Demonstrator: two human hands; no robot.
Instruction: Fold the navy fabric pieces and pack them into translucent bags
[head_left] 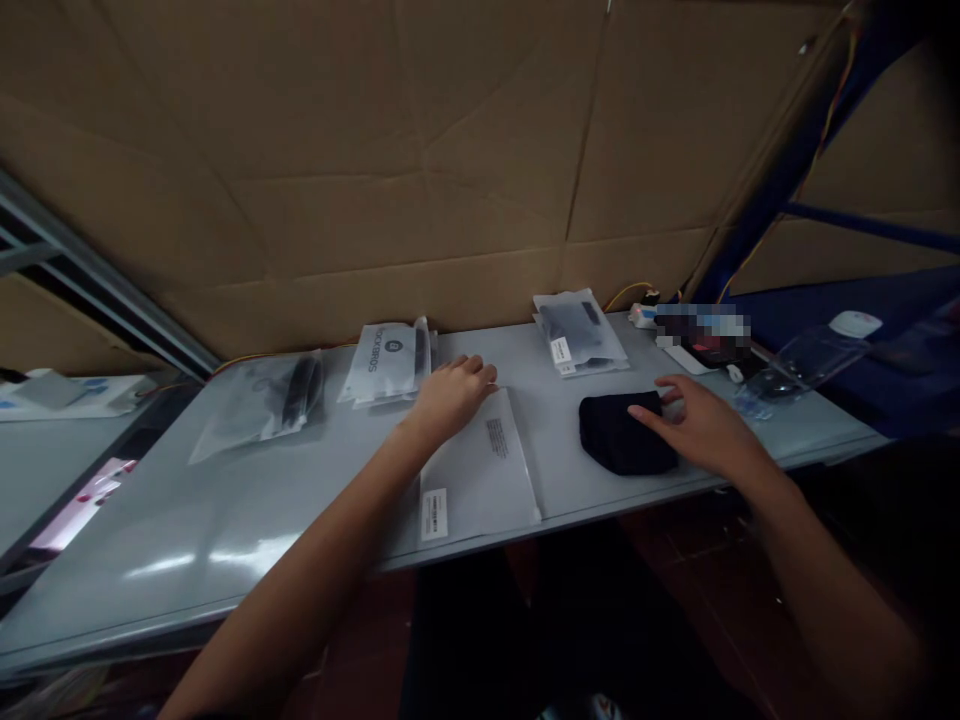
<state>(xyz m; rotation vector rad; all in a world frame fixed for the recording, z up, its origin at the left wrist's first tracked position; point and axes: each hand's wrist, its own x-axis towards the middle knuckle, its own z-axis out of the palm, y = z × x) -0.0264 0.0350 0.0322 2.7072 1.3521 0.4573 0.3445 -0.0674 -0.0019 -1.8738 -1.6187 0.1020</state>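
A dark folded cloth item (626, 435) lies flat near the table's front edge. My right hand (701, 425) is at its right end, thumb resting on the cloth and the other fingers spread apart from it. To the left, a frosted plastic bag (480, 475) with a barcode label and small print lies on the table. My left hand (459, 392) is over this bag's far edge, with fingers curled down onto it. Its fingertips are mostly hidden behind the hand.
Filled frosted packets lie at the back: a printed stack (386, 362), a labelled packet (579, 332) and one farther left (262, 400). A clear plastic bottle (814, 360) lies at right by a partly blurred device (705, 335). Cardboard (420, 160) walls the back.
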